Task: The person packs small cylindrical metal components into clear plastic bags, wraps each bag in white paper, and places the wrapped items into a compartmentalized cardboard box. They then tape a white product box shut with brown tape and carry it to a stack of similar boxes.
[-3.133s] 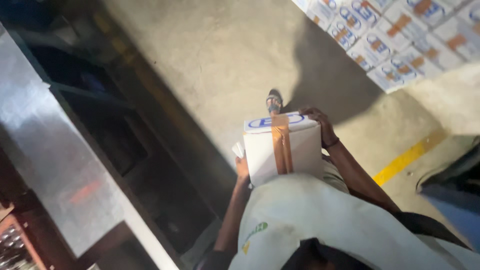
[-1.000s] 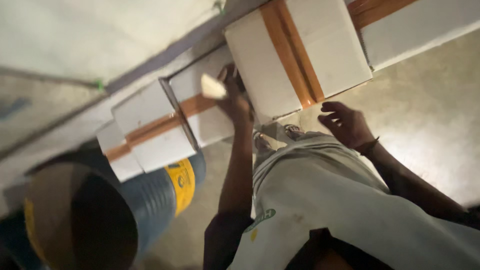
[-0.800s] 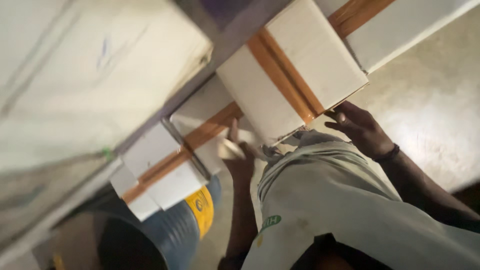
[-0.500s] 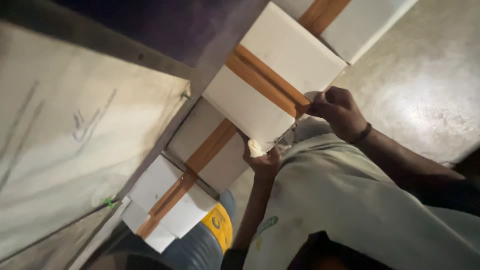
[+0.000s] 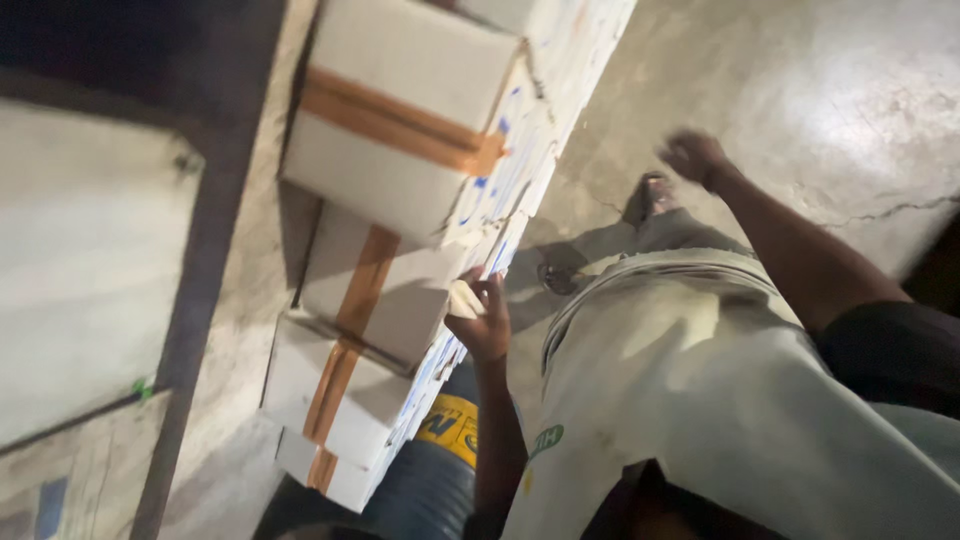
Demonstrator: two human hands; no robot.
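A white carton with a brown tape band sits on top of a stack of similar cartons against the wall. My left hand rests against the printed side of the stack, just under the top carton, and pinches a small pale folded piece. My right hand hangs free over the concrete floor, well to the right of the stack, blurred, with loosely curled fingers and nothing in it. My pale shirt fills the lower right.
A blue drum with a yellow label stands below the cartons by my left arm. A grey wall with a dark beam runs along the left. Cracked concrete floor spreads to the right, with my sandalled foot on it.
The carton I carried now rests on the stack. My right hand has let go of it and swung out to the right. My left hand dropped to the stack's side.
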